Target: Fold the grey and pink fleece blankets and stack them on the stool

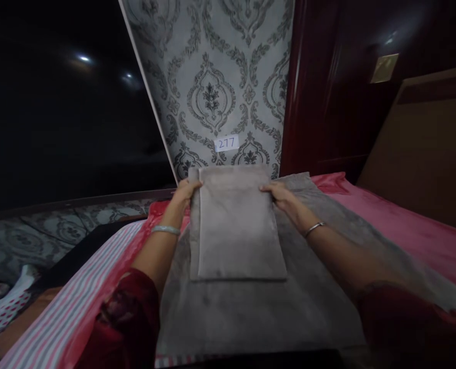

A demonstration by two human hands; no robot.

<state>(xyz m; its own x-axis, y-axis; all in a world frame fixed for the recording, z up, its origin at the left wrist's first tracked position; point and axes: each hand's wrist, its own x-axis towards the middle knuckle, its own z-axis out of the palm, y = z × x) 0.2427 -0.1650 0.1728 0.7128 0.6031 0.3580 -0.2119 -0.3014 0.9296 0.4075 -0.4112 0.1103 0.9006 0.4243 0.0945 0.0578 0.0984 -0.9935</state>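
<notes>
A folded grey cloth hangs between my two hands, its flat front towards me. My left hand grips its upper left edge, thumb in front and fingers behind. At the upper right edge my right hand pinches the cloth the same way. The cloth is folded in layers, with a narrower strip showing along its left side. Below and behind it a larger grey cloth lies spread out. Whether the folded cloth's lower edge touches that larger cloth, I cannot tell.
Pink bedding lies to the right, and a striped cloth with a red border to the left. A large dark screen stands at the left. Patterned wallpaper bears a paper label reading 277. A cardboard piece leans at right.
</notes>
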